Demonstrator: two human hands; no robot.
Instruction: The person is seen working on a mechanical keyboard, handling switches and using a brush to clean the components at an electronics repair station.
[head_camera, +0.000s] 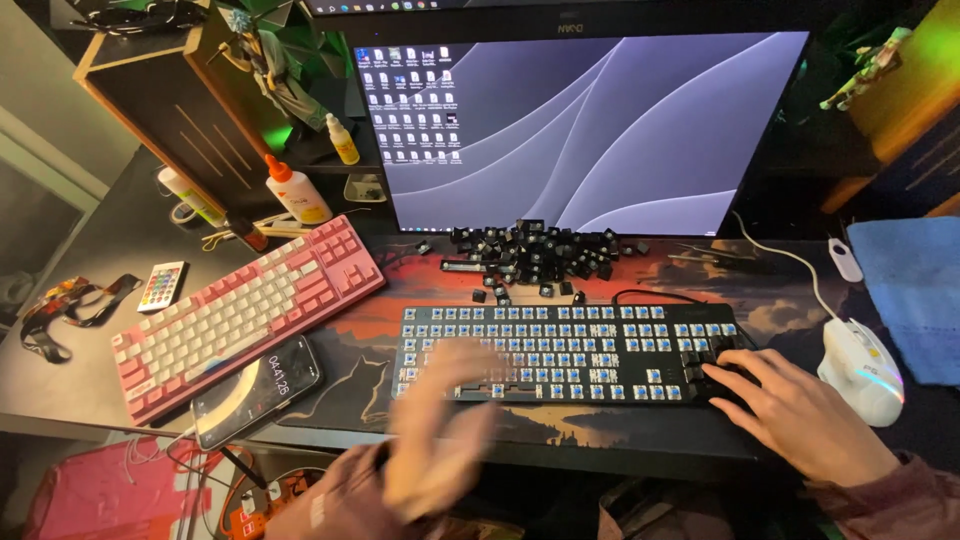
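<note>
Resting right hand (800, 412): fingers spread, tips on the keyboard's (565, 352) right end
Left hand (440, 430): blurred over keyboard's front-left, finger state unclear
Keycaps (535, 252): heaped behind keyboard

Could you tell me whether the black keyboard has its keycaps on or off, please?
Mostly off: the black keyboard shows bare blue switches nearly everywhere, and loose black keycaps lie piled behind it. A few caps remain under the right hand.
</note>
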